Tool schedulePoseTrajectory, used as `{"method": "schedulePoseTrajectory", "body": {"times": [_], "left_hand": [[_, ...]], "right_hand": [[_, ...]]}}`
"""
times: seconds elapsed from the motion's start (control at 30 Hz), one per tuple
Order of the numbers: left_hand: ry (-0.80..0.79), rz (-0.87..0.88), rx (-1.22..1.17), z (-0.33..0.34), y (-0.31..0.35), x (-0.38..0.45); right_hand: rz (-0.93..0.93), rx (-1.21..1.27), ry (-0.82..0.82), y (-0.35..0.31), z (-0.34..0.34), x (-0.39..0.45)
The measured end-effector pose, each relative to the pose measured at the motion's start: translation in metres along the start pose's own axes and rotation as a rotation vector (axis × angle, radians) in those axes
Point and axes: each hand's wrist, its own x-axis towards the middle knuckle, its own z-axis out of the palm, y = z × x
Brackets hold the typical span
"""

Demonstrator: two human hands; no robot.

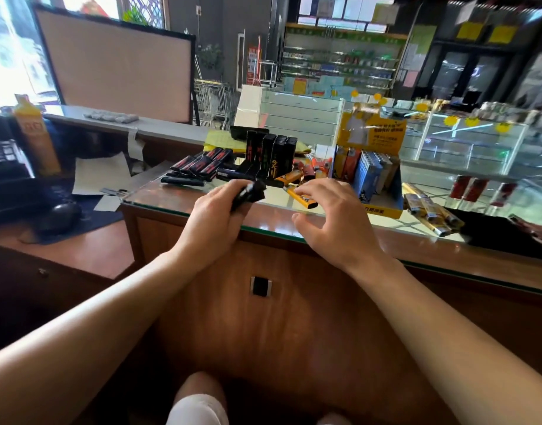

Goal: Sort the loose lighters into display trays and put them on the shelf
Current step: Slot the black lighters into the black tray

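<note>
Meanwhile, the left hand [216,207] is gripping black lighters [248,194]; the right hand [331,214], fingers loosely spread, is hovering over a yellow lighter [303,200], likely light, stiff and slick, best pinched mid-body.

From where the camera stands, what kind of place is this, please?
Most likely a small shop, seen from behind its sales counter. A glass-topped counter carries loose lighters and a yellow display tray of them, glass showcases stand beyond, and stocked wall shelves fill the back.
</note>
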Motion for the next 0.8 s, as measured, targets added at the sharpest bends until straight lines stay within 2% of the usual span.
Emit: {"method": "schedulePoseTrajectory", "body": {"times": [0.1,0.23,0.53,0.63,0.8], "left_hand": [[-0.071,-0.232,-0.326,-0.006,0.014,0.011],[-0.119,-0.317,-0.628,-0.009,0.026,0.017],[-0.106,-0.393,-0.822,-0.003,0.022,0.023],[-0.073,-0.464,-0.926,-0.003,0.020,0.027],[-0.026,-0.507,-0.949,-0.004,0.012,0.032]], "right_hand": [[0.032,0.160,0.027,-0.012,-0.002,0.010],[0.073,0.373,0.071,-0.028,0.000,0.024],[0.166,0.525,0.125,-0.031,0.015,0.046],[0.200,0.597,0.181,-0.030,0.017,0.049],[0.204,0.681,0.299,-0.028,0.016,0.057]]}}
